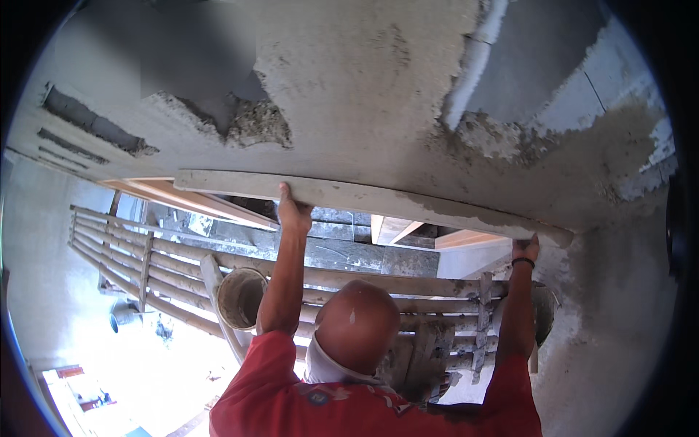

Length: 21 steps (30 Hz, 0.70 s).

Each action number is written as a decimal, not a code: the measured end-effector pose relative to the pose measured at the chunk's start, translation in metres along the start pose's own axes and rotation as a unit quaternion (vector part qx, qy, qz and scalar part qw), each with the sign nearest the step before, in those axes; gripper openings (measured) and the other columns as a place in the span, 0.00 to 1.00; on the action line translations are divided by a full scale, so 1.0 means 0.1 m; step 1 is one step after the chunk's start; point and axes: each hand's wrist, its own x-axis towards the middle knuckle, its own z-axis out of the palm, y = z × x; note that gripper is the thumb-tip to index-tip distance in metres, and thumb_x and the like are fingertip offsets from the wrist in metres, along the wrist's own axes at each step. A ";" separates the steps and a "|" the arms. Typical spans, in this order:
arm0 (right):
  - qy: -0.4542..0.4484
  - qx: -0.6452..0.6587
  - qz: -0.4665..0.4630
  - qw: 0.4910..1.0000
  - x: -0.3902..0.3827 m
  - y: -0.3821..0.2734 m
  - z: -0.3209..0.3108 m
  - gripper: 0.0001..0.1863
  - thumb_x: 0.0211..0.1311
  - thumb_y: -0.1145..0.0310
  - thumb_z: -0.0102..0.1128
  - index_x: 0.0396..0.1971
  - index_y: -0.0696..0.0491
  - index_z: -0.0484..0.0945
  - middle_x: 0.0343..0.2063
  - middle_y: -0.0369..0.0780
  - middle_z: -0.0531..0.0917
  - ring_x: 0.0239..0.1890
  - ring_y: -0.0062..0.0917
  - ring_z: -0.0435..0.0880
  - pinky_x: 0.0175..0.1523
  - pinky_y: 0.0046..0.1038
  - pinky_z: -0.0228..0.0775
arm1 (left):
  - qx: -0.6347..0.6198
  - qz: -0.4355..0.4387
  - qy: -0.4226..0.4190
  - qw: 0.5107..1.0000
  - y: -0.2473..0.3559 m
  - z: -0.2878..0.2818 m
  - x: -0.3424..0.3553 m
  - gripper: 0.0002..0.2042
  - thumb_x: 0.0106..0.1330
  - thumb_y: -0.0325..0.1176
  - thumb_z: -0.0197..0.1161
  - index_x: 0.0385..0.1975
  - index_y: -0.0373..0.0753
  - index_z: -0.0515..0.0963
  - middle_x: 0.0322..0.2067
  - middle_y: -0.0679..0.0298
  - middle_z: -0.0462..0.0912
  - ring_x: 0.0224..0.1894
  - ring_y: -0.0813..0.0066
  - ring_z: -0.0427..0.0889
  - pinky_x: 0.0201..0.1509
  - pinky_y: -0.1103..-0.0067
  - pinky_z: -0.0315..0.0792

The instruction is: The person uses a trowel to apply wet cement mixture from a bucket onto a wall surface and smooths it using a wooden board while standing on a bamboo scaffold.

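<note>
Lower-left glare; curved edges, black corners.

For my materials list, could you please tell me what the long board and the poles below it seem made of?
Long board: possibly wood or metal; a matte grey coating hides much. Poles: probably bamboo or wood, dull, judging by their round, tan lengths.

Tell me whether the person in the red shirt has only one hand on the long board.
No: one hand holds the long board nearer its middle, the other hand holds it close to one end.
</note>
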 end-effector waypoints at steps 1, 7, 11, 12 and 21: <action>-0.011 -0.001 0.001 1.000 -0.01 0.00 -0.03 0.18 0.66 0.57 0.46 0.47 0.53 0.73 0.48 0.42 0.78 0.52 0.35 0.75 0.58 0.44 0.65 | -0.004 -0.001 0.013 1.000 -0.01 0.01 0.01 0.25 0.69 0.50 0.47 0.59 0.42 0.62 0.57 0.59 0.68 0.59 0.58 0.67 0.60 0.57 0.64; -0.055 0.004 0.024 0.998 -0.34 0.26 0.04 0.18 0.62 0.59 0.50 0.47 0.54 0.72 0.50 0.42 0.75 0.51 0.37 0.75 0.55 0.43 0.71 | 0.027 -0.007 0.054 0.998 -0.02 0.13 0.13 0.24 0.68 0.50 0.48 0.59 0.42 0.62 0.55 0.61 0.70 0.56 0.58 0.71 0.56 0.57 0.69; -0.143 -0.082 0.067 0.984 -0.52 0.68 0.09 0.17 0.62 0.60 0.52 0.47 0.51 0.70 0.46 0.41 0.76 0.48 0.37 0.77 0.48 0.44 0.75 | -0.009 -0.050 -0.030 0.998 -0.11 -0.10 0.22 0.29 0.67 0.52 0.50 0.60 0.37 0.60 0.58 0.56 0.65 0.58 0.53 0.66 0.58 0.53 0.65; -0.122 -0.078 0.034 0.989 -0.58 0.80 0.19 0.17 0.61 0.62 0.54 0.47 0.51 0.70 0.45 0.42 0.76 0.47 0.38 0.77 0.48 0.45 0.74 | -0.012 -0.069 -0.036 0.997 -0.05 -0.14 0.22 0.28 0.68 0.52 0.47 0.61 0.39 0.59 0.59 0.56 0.64 0.60 0.53 0.64 0.60 0.53 0.63; -0.124 -0.015 -0.026 0.992 -0.70 0.72 0.14 0.19 0.60 0.68 0.56 0.49 0.53 0.64 0.47 0.44 0.74 0.49 0.40 0.76 0.47 0.50 0.73 | 0.008 -0.029 -0.027 0.999 0.25 -0.29 0.32 0.24 0.65 0.48 0.53 0.54 0.38 0.67 0.54 0.57 0.71 0.56 0.58 0.69 0.58 0.61 0.65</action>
